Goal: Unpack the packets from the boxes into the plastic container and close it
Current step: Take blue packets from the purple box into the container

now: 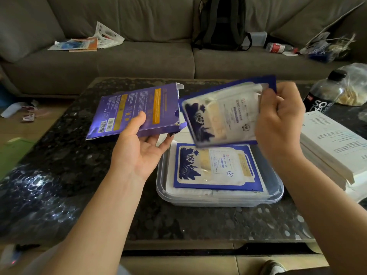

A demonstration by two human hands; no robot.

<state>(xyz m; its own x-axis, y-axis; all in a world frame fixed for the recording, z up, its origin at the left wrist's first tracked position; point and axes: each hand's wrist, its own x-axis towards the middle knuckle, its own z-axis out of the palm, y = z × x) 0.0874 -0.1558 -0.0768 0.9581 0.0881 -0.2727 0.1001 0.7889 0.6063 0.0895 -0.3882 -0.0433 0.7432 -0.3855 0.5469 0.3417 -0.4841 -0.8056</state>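
Note:
My left hand [142,147] grips a flat purple box [137,111] from below, thumb on its top face, its open end turned right. My right hand [279,118] pinches the right edge of a blue and white packet [220,114], which hangs tilted just outside the box mouth, above the container. The clear plastic container [276,189] sits on the dark table below, without a lid on it. Another blue and white packet [215,167] lies flat on top of white packets inside it.
A stack of white books [333,143] lies right of the container. Behind it stand a dark soda bottle [321,94] and a plastic bag [355,86]. A grey sofa [139,62] with a black backpack [222,22] and loose papers [89,40] runs behind the table.

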